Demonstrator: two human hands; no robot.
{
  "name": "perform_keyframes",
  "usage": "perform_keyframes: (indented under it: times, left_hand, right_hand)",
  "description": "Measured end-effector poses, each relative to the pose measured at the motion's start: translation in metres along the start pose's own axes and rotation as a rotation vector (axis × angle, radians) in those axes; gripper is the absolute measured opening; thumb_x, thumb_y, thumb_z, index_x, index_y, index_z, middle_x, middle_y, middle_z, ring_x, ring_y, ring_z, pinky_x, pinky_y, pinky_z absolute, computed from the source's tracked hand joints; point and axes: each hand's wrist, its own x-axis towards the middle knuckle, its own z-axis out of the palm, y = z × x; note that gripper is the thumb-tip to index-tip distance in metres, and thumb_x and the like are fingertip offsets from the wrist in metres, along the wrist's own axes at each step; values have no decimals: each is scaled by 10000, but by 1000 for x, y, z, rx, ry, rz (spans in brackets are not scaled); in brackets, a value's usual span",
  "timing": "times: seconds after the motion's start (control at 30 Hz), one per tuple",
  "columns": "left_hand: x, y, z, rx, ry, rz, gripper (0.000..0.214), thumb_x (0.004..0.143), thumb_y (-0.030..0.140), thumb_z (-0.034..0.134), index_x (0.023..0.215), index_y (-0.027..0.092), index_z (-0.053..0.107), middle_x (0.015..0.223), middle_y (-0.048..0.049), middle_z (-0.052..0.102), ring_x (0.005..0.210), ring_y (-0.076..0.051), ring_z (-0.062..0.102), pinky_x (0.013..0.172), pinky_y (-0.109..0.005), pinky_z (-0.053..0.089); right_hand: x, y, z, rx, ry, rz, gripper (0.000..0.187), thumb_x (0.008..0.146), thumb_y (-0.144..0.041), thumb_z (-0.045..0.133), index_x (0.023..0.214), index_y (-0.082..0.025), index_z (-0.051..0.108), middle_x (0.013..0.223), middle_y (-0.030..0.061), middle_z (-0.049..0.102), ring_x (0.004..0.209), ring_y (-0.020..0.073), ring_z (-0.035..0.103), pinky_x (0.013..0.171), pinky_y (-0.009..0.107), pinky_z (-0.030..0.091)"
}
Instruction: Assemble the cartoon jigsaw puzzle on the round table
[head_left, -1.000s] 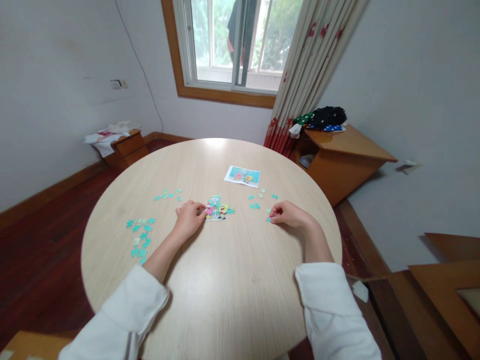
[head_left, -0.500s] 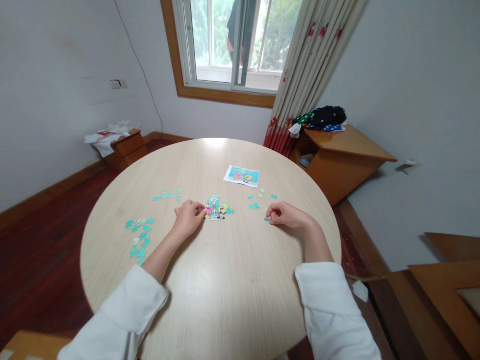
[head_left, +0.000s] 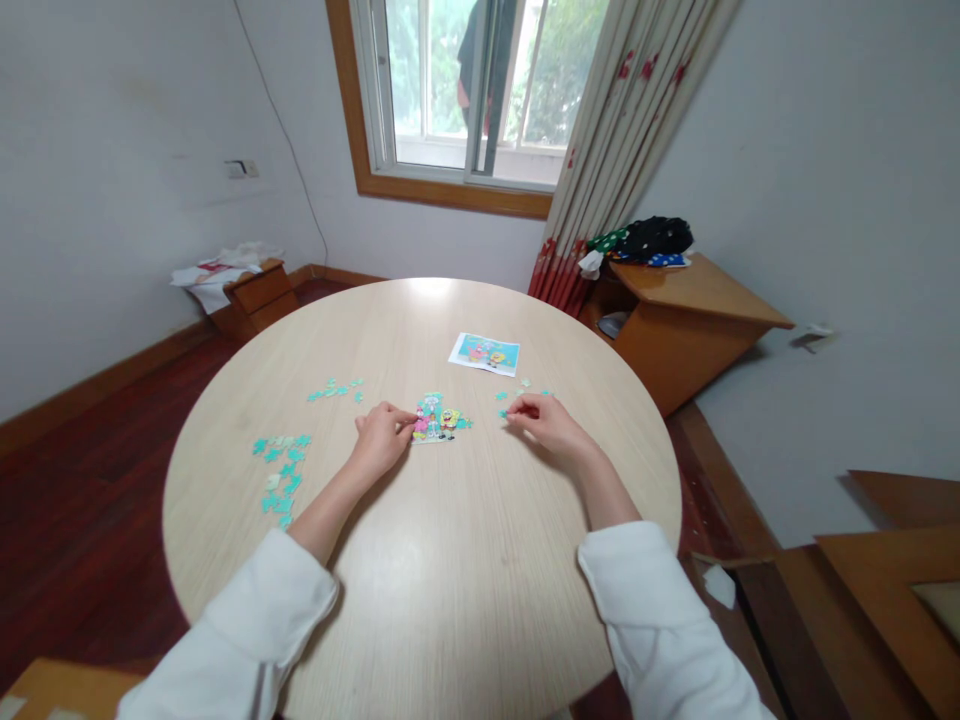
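Note:
A partly joined jigsaw puzzle (head_left: pixel 432 424) with cartoon figures lies near the middle of the round table. My left hand (head_left: pixel 382 440) is at its left edge, thumb and fingertips closed together on the puzzle there. To the right, my right hand (head_left: pixel 551 428) reaches over the small group of loose pieces, its thumb and forefinger pinched on a teal puzzle piece (head_left: pixel 503 414). Those fingers partly hide the pieces beneath. Behind the puzzle lies a printed reference picture (head_left: pixel 486 354) showing similar cartoon figures.
Loose teal pieces (head_left: pixel 282 490) lie on the left of the wooden table (head_left: pixel 450 600), with another cluster (head_left: pixel 334 390) farther back. A few more pieces (head_left: pixel 523 384) sit beyond my right hand. A wooden cabinet (head_left: pixel 690 310) with cloth on top stands at the back right.
My right hand has moved left and slightly away from me, from the table's right side to the loose pieces beside the puzzle. My left hand stays at the puzzle's left edge.

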Motion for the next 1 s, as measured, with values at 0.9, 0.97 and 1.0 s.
perform_keyframes:
  times: [0.9, 0.97, 1.0]
  left_hand:
    - [-20, 23, -1, 82, -97, 243, 261, 856, 222, 474, 857, 179, 731, 909, -107, 678, 871, -240, 590, 821, -410, 301]
    - [-19, 24, 0, 12, -41, 256, 244, 839, 212, 485, 846, 173, 726, 904, -104, 687, 860, -234, 596, 832, -413, 320]
    - [-19, 24, 1, -39, -14, 258, 234, 827, 206, 491, 834, 168, 722, 892, -104, 693, 849, -230, 599, 832, -407, 337]
  right_hand:
    - [8, -13, 69, 523, -11, 13, 289, 633, -390, 707, 754, -155, 591, 516, -35, 582, 480, 100, 534, 502, 246, 437]
    - [7, -14, 69, 525, -21, 8, 274, 631, -369, 709, 758, -147, 613, 508, -34, 582, 474, 97, 527, 497, 242, 429]
    - [7, -15, 69, 525, -28, 2, 265, 633, -359, 706, 764, -143, 623, 505, -34, 581, 475, 96, 524, 497, 240, 426]
